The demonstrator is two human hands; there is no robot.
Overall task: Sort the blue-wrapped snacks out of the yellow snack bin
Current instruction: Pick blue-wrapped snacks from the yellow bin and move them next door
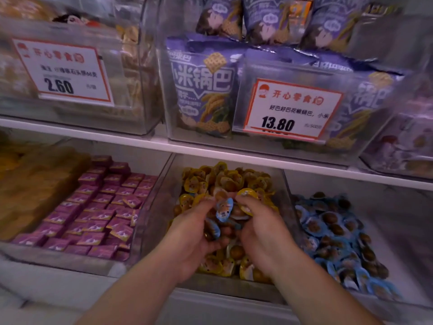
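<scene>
On the lower shelf (234, 158), in the middle clear bin (284, 184) of yellow snacks (225, 177), both hands dig. The left hand (199, 233) cradles blue-wrapped snacks (224, 209) in curled fingers; the right hand (260, 226) pinches a yellow packet (246, 195). Right bin (379, 207) holds blue ones.

Purple packets (98, 205) fill a clear bin at 9 o'clock; purple bags (203, 90) stand on the shelf (117, 137) at 12, with price tags (293, 106) reading 13.80 and 2.60
</scene>
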